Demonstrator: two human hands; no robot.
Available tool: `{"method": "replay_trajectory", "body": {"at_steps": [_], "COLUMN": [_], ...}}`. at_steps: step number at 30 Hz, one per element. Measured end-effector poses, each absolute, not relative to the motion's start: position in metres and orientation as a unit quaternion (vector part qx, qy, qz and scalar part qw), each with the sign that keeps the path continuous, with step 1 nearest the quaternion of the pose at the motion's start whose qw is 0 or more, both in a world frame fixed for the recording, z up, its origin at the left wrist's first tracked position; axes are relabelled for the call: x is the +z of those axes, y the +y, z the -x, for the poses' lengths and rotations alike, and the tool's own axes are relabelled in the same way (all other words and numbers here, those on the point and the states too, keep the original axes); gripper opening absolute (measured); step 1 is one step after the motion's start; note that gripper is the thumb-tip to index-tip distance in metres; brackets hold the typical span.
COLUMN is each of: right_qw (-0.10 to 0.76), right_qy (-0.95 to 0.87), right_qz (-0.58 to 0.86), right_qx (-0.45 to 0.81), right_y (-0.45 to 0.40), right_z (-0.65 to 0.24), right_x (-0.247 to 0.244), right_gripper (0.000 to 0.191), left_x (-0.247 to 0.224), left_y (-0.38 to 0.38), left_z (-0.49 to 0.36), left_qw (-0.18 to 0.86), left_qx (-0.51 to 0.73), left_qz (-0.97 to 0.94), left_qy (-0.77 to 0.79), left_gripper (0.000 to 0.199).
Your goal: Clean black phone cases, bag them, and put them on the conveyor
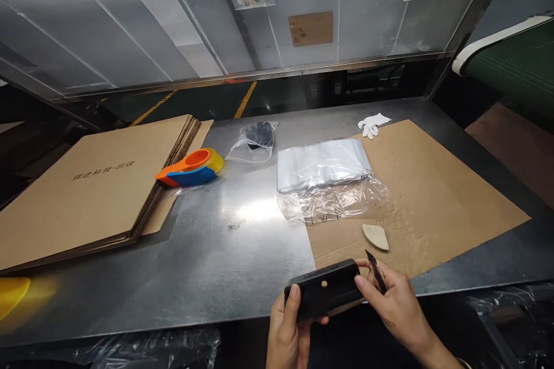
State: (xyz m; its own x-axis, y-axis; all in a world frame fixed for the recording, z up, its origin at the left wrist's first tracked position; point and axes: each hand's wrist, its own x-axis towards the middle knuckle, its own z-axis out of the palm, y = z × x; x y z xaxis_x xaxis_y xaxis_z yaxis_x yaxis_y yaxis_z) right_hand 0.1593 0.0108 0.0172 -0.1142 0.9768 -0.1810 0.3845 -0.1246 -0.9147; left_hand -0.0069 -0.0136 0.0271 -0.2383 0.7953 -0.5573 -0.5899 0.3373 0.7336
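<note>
A black, box-like part point(329, 288) with a small pale round spot on its face is held above the front edge of the table. My left hand point(291, 323) grips its left end, thumb on the face. In my right hand point(392, 302) is a slim knife point(376, 272) with a dark pointed tip, aimed up and away. Fingers of that hand also touch the right end of the part. Just beyond it, a pale quarter-round pad point(375, 237) lies on a flat cardboard sheet point(433, 184).
A pack of clear plastic bags point(324, 164) lies mid-table, partly on the cardboard sheet. Behind are a white glove point(373, 125) and a clear bag with dark contents point(261, 135). Left stand an orange-and-blue tape dispenser point(194, 170) and stacked flat cartons point(86, 184).
</note>
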Motion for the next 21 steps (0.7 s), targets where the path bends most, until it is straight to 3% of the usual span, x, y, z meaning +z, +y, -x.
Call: {"method": "replay_trajectory", "body": {"at_steps": [8, 15, 21], "right_qw": [0.316, 0.31, 0.316], "right_qy": [-0.645, -0.652, -0.583], "right_qz": [0.581, 0.583, 0.561], "right_qx": [0.384, 0.372, 0.496], "right_y": [0.013, 0.014, 0.013], "right_z": [-0.153, -0.151, -0.158], "right_x": [0.024, 0.033, 0.029], "right_gripper": [0.024, 0.027, 0.034], "left_x": [0.03, 0.032, 0.03], "left_y": [-0.019, -0.022, -0.022], "left_z": [0.005, 0.005, 0.01], "left_qw": [0.607, 0.605, 0.621], "left_qx": [0.558, 0.555, 0.56], "left_qz": [-0.109, -0.118, -0.13], "left_qy": [0.555, 0.558, 0.533], "left_gripper": [0.037, 0.037, 0.035]}}
